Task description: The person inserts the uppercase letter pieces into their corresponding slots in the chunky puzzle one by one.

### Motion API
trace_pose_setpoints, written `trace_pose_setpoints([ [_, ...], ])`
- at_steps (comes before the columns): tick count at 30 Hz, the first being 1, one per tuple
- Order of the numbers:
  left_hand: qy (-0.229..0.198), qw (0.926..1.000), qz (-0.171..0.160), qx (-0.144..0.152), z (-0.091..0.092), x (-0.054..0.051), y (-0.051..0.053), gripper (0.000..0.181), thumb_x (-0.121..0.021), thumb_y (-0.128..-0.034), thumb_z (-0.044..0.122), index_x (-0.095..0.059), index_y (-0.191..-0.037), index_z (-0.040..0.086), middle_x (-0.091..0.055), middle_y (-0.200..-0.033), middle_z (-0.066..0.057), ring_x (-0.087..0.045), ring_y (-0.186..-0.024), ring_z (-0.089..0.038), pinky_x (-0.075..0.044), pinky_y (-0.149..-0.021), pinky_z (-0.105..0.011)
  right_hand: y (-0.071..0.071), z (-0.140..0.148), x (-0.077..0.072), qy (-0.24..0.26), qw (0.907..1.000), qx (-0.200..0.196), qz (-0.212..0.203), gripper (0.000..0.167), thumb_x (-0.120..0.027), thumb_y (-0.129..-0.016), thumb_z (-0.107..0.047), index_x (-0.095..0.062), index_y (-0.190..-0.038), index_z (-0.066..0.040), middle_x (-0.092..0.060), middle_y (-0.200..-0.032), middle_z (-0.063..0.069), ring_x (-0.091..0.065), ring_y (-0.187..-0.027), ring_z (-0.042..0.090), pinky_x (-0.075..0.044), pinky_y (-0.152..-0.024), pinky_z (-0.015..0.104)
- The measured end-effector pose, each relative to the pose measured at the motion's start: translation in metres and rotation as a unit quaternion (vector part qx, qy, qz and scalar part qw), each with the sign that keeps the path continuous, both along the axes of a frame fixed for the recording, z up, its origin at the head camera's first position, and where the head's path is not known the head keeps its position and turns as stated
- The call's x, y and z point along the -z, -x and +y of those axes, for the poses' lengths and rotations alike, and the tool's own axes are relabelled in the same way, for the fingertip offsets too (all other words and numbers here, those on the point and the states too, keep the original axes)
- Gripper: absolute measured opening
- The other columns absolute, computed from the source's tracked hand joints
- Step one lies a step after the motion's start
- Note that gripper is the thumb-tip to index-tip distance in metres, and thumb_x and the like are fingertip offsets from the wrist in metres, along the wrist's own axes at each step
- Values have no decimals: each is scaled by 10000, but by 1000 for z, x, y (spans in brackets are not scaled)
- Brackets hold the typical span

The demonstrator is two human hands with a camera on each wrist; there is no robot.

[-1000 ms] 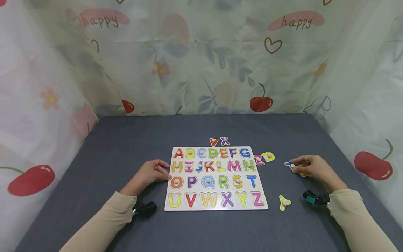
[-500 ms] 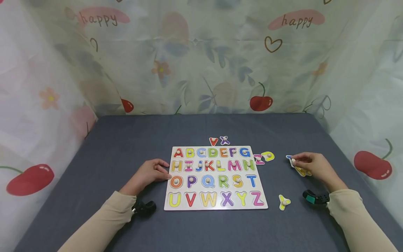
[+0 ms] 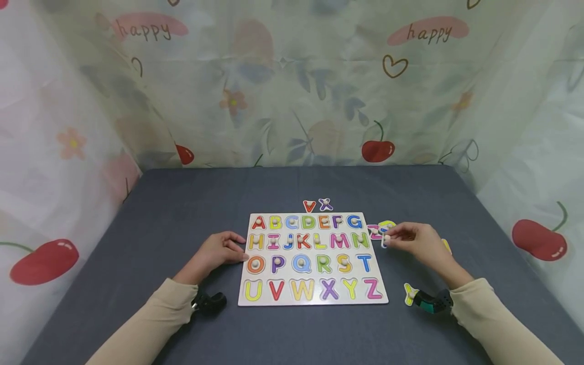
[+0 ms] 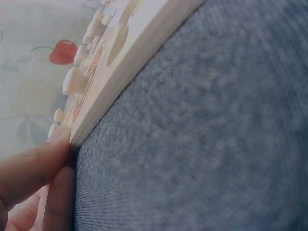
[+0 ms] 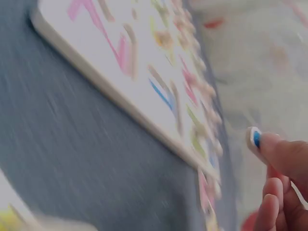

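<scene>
A white alphabet puzzle board (image 3: 315, 302) lies on the table; knobbed letters fill its upper rows. T and the whole bottom row are bare recesses. At the board's left edge, my left hand (image 3: 222, 248) pinches the rim, thumb on top in the left wrist view (image 4: 41, 163). My right hand (image 3: 420, 244) pinches a blue letter T piece (image 3: 384, 241) by its knob, just off the board's right edge; fingers hide much of it. Behind it, a yellow letter piece (image 3: 387, 223) lies beside the pink Z piece (image 3: 375, 231), which touches the board.
Beyond the board's far edge lie the red V piece (image 3: 309, 206) and purple X piece (image 3: 326, 204). A yellow Y piece (image 3: 409, 294) is near the right wrist strap. Another yellow piece (image 3: 447, 246) is partly hidden behind the right hand. Patterned curtains surround the grey table (image 3: 205, 192).
My right hand has lifted the blue T piece off the yellow piece at the right and carried it left towards the board. My left hand has stayed at the board's edge.
</scene>
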State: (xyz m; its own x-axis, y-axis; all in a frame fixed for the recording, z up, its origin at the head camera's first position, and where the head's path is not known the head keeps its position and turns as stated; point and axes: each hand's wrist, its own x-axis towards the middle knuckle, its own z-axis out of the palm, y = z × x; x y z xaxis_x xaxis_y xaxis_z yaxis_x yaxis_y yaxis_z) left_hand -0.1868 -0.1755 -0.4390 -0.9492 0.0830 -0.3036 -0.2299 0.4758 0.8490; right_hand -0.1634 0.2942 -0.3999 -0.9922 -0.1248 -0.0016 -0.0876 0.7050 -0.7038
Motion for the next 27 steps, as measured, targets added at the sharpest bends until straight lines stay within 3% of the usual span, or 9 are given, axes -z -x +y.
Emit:
trace_pose_setpoints([
  [9,28,10000,18,13,0,0,1,460,-838,-741,124,-611,-1126,16,-682,-783,-35,-620,-690,-111,-483,-631,-234,-11,-31,12,-233,9960,-738,-438,183,-786,-810,-209,-735,-937,-87,-670,-781,-23,-575,-696,107,-459,-600,223],
  [17,44,10000,52,3,0,1,-1,467,-840,-739,129,-611,-1129,14,-685,-791,-40,-620,-691,-117,-481,-629,-239,-14,-42,19,-200,9953,-662,-676,160,-787,-810,-206,-732,-912,-96,-656,-768,-19,-567,-708,123,-447,-599,229],
  [27,70,10000,48,-21,0,1,0,459,-839,-742,129,-614,-1126,17,-684,-783,-38,-616,-685,-116,-475,-624,-237,-7,-45,21,-339,9928,-716,-893,154,-776,-821,-217,-742,-922,-106,-666,-793,-20,-557,-705,123,-446,-614,243],
])
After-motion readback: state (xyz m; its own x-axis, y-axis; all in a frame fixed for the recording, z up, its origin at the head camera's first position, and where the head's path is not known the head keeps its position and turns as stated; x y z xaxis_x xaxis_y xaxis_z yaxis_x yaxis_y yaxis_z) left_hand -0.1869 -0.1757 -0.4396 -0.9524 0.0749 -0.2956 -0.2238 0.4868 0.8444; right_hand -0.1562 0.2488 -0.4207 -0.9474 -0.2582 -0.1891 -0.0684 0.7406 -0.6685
